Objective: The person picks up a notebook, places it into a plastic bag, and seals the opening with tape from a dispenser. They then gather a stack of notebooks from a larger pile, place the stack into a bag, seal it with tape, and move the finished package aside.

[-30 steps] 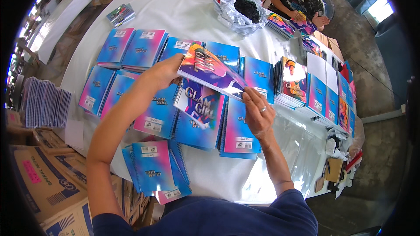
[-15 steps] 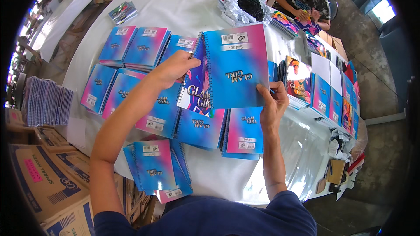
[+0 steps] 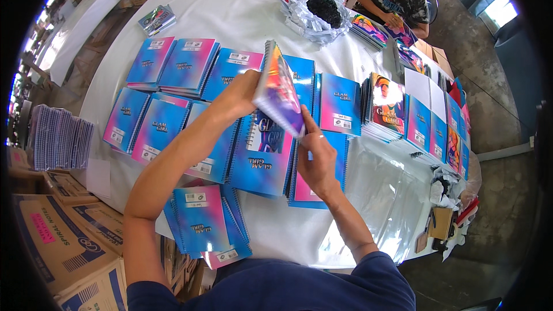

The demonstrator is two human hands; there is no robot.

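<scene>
A spiral notebook (image 3: 282,89) with a colourful illustrated cover is held up over the table, tilted steeply so that it shows nearly edge-on. My left hand (image 3: 245,89) is closed on its upper left side, by the spiral. At its lower right edge my right hand (image 3: 318,158) grips it, one finger stretched up along the cover. Just beneath is another illustrated notebook (image 3: 266,135), partly covered; whether my left hand holds it too, I cannot tell. Below lie rows of blue-and-pink notebook stacks (image 3: 259,167), some turned the opposite way.
A smaller pile of notebooks (image 3: 201,219) lies at the near table edge. More notebook stacks (image 3: 386,103) stand at right. Crumpled silver wrapping (image 3: 299,20) lies at the back, near a seated person (image 3: 391,0) handling notebooks. Cartons (image 3: 63,242) and a tall notebook stack (image 3: 62,138) are at left.
The held notebook has turned from showing its blue-pink back to nearly edge-on with its illustrated cover in sight. My right hand has moved left and down with its edge.
</scene>
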